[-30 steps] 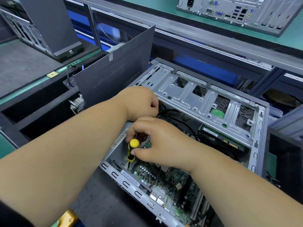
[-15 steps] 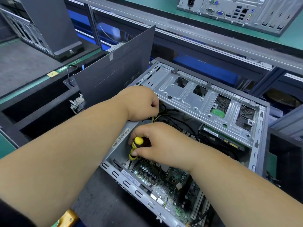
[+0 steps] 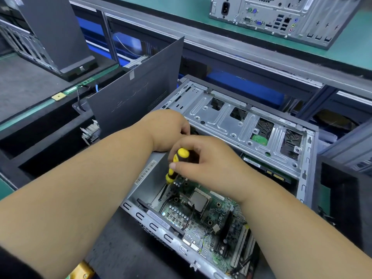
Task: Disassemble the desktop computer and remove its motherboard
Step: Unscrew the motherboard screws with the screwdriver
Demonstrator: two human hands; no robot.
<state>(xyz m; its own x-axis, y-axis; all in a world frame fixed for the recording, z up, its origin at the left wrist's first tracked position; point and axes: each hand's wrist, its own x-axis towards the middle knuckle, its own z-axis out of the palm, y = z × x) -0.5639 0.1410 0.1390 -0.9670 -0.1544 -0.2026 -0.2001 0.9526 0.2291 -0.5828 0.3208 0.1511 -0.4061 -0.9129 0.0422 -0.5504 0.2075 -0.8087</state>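
The open desktop case (image 3: 231, 117) lies on its side in front of me, with the green motherboard (image 3: 203, 220) exposed in its lower part. My right hand (image 3: 207, 164) grips the yellow-and-black screwdriver (image 3: 178, 160). Its shaft slants down to the left end of the motherboard. My left hand (image 3: 167, 129) sits just behind it at the case's left wall. Its fingers curl down into the case, and my right hand hides the fingertips. A silver drive cage spans the upper half of the case.
The dark grey side panel (image 3: 136, 93) stands upright against the case's left side. Another computer (image 3: 281, 17) lies on the green bench behind the rail. A black tower (image 3: 54, 35) stands far left. A dark block (image 3: 346, 198) is close on the right.
My right hand has lifted the screwdriver up and to the right, so more of the motherboard shows beneath it. My left hand has stayed in place.
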